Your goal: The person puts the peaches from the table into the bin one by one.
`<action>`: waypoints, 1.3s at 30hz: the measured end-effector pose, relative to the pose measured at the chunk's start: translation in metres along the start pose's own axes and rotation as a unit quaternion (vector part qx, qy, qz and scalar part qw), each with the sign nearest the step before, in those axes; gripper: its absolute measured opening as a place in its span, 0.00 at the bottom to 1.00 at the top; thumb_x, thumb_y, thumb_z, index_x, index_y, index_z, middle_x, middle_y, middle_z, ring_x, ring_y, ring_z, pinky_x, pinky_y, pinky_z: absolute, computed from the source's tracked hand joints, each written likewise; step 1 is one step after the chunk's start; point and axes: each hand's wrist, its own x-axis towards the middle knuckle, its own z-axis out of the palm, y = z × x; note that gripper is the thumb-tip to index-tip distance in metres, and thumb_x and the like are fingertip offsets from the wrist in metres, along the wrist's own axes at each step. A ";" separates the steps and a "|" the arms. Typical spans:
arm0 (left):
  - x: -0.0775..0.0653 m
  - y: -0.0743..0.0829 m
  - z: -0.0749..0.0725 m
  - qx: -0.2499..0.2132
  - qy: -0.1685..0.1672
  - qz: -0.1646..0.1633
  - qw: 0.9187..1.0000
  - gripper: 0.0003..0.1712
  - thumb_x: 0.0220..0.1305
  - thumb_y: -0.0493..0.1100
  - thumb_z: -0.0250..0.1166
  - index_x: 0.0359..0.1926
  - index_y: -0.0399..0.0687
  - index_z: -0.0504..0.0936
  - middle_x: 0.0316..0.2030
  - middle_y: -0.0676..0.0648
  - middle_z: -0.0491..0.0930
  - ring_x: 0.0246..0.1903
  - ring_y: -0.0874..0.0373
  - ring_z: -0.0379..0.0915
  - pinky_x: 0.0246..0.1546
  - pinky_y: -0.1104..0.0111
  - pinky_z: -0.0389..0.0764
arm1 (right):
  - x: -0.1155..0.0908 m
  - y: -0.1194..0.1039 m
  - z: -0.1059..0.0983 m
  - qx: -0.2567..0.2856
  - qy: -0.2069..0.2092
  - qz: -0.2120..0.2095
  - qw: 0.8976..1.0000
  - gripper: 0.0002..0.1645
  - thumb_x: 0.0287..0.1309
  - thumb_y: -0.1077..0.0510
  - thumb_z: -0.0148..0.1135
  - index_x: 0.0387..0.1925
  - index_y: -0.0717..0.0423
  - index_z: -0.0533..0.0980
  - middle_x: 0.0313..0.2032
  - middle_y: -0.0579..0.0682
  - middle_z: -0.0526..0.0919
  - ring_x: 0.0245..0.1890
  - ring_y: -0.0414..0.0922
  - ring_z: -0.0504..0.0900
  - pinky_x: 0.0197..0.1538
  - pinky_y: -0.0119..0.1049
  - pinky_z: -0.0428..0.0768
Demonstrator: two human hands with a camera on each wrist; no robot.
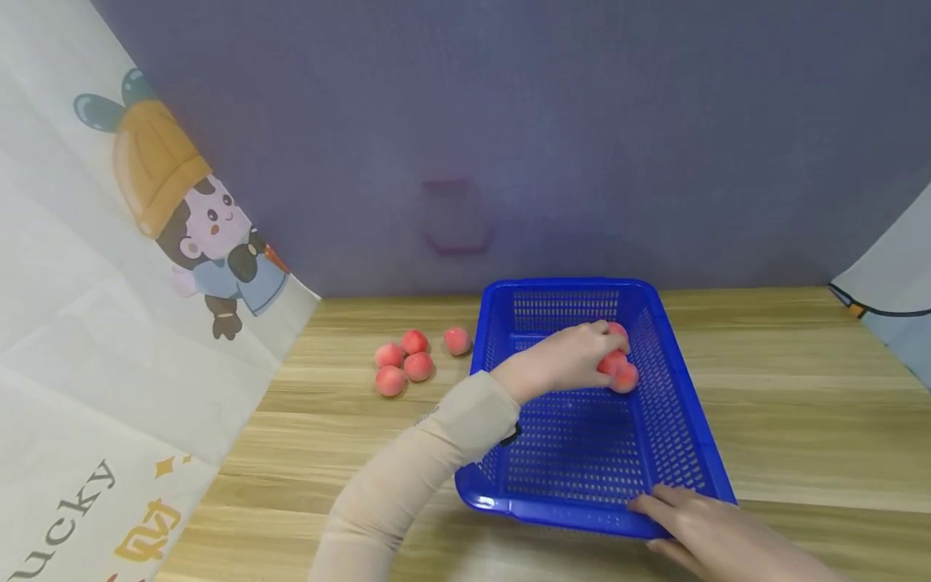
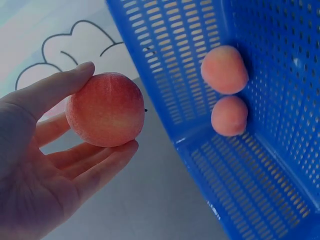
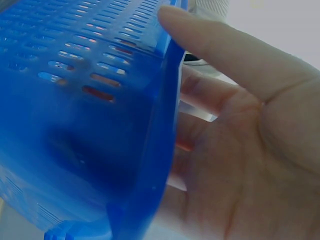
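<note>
My left hand reaches over the blue plastic basket. Its thumb and fingers grip a reddish peach, seen clearly in the left wrist view. Two more peaches lie inside the basket along its wall, an upper peach and a lower peach; in the head view they show beside the held one. At the basket's near right corner, my right hand holds the rim, thumb on one side and fingers on the other, as the right wrist view shows.
Left of the basket, several peaches sit grouped on the wooden table, with a single peach closer to the basket. A grey-blue panel stands behind. A printed white sheet borders the left side, and a black cable lies far right.
</note>
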 end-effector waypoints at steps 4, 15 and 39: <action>0.006 0.004 0.007 -0.002 -0.004 0.006 1.000 0.19 0.54 0.49 0.62 0.47 0.49 0.75 0.43 0.50 0.74 0.36 0.63 0.71 0.36 0.80 0.70 | 0.000 0.000 0.001 -0.005 0.004 -0.004 1.000 0.19 0.49 0.50 0.61 0.41 0.56 0.74 0.35 0.52 0.79 0.33 0.51 0.79 0.32 0.45 0.78; 0.018 0.014 0.025 0.000 -0.041 -0.002 0.999 0.23 0.51 0.50 0.65 0.48 0.51 0.74 0.38 0.53 0.69 0.31 0.69 0.68 0.31 0.83 0.69 | 0.000 0.000 0.001 -0.009 0.003 0.000 1.000 0.19 0.48 0.50 0.61 0.41 0.56 0.74 0.36 0.54 0.79 0.34 0.53 0.79 0.32 0.46 0.78; 0.028 0.024 0.061 0.034 -0.062 0.012 0.997 0.23 0.50 0.54 0.65 0.47 0.54 0.74 0.39 0.55 0.71 0.36 0.69 0.67 0.37 0.82 0.69 | 0.000 -0.002 -0.001 -0.004 -0.002 -0.002 1.000 0.19 0.49 0.49 0.60 0.41 0.56 0.74 0.35 0.53 0.79 0.34 0.51 0.79 0.33 0.45 0.78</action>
